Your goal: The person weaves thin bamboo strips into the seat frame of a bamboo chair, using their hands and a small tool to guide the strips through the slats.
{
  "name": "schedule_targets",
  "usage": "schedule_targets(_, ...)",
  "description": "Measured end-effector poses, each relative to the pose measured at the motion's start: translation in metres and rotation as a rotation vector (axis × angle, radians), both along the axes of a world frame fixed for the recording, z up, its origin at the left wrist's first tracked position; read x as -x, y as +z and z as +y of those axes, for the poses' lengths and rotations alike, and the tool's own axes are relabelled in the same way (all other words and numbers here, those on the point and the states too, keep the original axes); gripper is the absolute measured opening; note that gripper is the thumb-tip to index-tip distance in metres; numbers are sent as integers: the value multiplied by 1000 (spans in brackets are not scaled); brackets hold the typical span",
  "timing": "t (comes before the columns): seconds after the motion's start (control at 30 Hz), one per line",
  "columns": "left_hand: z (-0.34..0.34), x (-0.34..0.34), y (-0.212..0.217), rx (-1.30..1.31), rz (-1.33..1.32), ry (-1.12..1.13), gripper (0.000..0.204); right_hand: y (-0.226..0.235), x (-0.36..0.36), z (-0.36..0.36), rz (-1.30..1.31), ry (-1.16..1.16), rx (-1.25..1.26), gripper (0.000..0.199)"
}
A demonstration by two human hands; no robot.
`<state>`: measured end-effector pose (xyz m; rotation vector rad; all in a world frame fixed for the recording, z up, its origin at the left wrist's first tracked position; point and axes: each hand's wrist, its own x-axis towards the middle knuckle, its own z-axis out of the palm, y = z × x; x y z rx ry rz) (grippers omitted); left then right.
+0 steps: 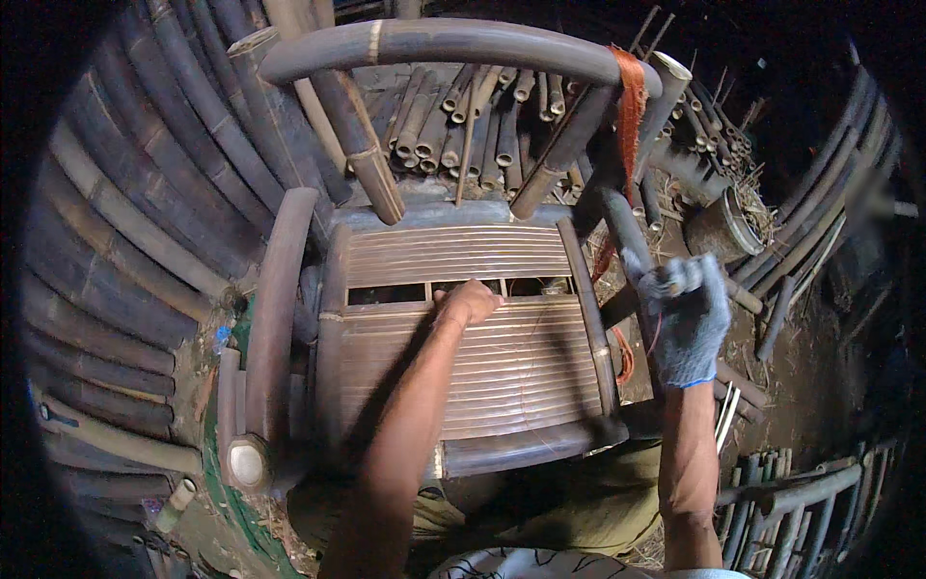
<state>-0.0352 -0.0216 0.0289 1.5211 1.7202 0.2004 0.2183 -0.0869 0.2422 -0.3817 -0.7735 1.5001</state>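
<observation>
A bamboo chair stands before me, its slatted seat crossed by an open gap with short cross pieces. My bare left hand is closed at this gap, fingers curled over the edge slat, some of them hidden below it. Over the chair's right side my right hand, in a grey knitted glove, is raised in a fist. What the fist holds is mostly hidden; a thin reddish strand hangs beside it. An orange strap is wrapped around the right end of the curved top rail.
Dark bamboo poles line the left side. Cut bamboo tubes are stacked behind the chair. A bucket with scraps stands at the right. More poles lie at lower right, and green netting lies on the left floor.
</observation>
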Motion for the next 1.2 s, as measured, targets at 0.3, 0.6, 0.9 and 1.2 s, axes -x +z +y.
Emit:
schedule_targets(0.3, -7, -3, 9, -50, 63, 17, 43, -50, -15, 12, -2577, 651, -787, 23)
schedule_targets(0.6, -13, -8, 9, -129, 134, 31, 39, -13, 31, -46, -2150, 725, -83, 43)
schedule_targets(0.9, -30, -4, 11, -376, 5, 106, 41, -32, -85, -20, -1716, -226, -441, 25)
schedule_targets(1.2, -126, -49, 3, -910, 140, -92, 31, 70, -530, 13, -1753, -643, -147, 35)
